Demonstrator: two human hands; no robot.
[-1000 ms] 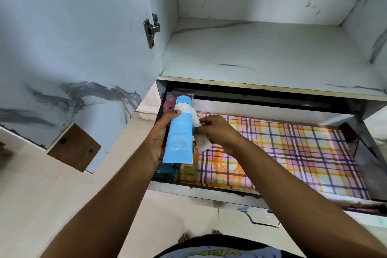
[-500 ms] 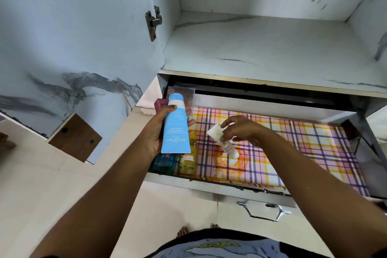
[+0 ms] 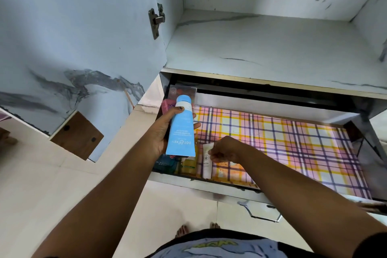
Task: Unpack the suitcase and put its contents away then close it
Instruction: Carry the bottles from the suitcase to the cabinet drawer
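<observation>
Head view: open drawer (image 3: 209,183) with a plaid liner (image 3: 293,144), pulled out under a bare cupboard shelf (image 3: 261,48). Left hand (image 3: 165,132) grips a blue tube (image 3: 181,128), fingers and thumb curled round it, cap end toward 12 o'clock, held above the drawer's 9 o'clock end. Right hand (image 3: 224,151) is low in the drawer at a small white tube (image 3: 207,162) lying on the liner, fingertips pinching its upper end or just letting go, cannot tell which. White tube sits just beside a yellow bottle (image 3: 188,165), which is at its 9 o'clock; a teal box (image 3: 165,163) is further toward 9. Pink box (image 3: 167,107) and a clear case (image 3: 184,92) are at the far left corner, partly behind the blue tube. Most of the liner toward 3 o'clock is bare.

Progress, as a judgement: toiletries being put away, several items already lined up at the left end, white tube about placed, blue tube not yet down. Suitcase not in view, so what's left in it is unknown; closing it is not done as far as shown.
</observation>
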